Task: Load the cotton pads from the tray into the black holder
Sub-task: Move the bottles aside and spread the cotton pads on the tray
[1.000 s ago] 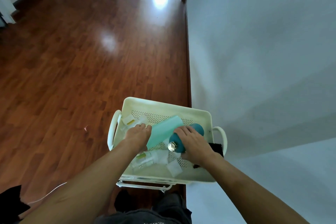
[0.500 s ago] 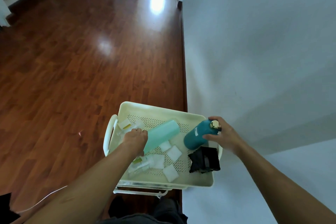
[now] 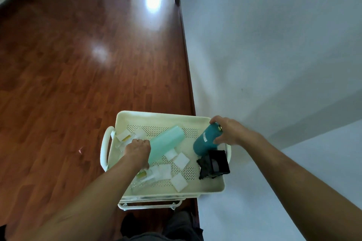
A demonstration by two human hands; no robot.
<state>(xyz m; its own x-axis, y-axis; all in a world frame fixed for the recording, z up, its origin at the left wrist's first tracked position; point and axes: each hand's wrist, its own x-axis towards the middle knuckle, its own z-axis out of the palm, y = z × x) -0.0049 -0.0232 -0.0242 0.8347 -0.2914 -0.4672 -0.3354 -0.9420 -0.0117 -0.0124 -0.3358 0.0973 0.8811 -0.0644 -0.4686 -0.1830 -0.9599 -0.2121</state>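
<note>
While the cotton pads [image 3: 179, 170] lie loose at the centre of the cream tray [image 3: 162, 116], the person is clearing bottles off them. The right hand [image 3: 228, 133] curls around the dark teal bottle [image 3: 205, 139] at 3 o'clock, tilted above the black holder [image 3: 214, 164] at 4 o'clock. The left hand [image 3: 137, 149] grips the mint tube [image 3: 166, 143]. A second ago the teal bottle lay over the pads with the right hand on it; it has since been lifted aside, uncovering pads and holder. Next, likely, a freed hand must pinch a pad.

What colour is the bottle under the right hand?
Dark teal bottle, gold-tipped top, gripped by the right hand; head view.
</note>
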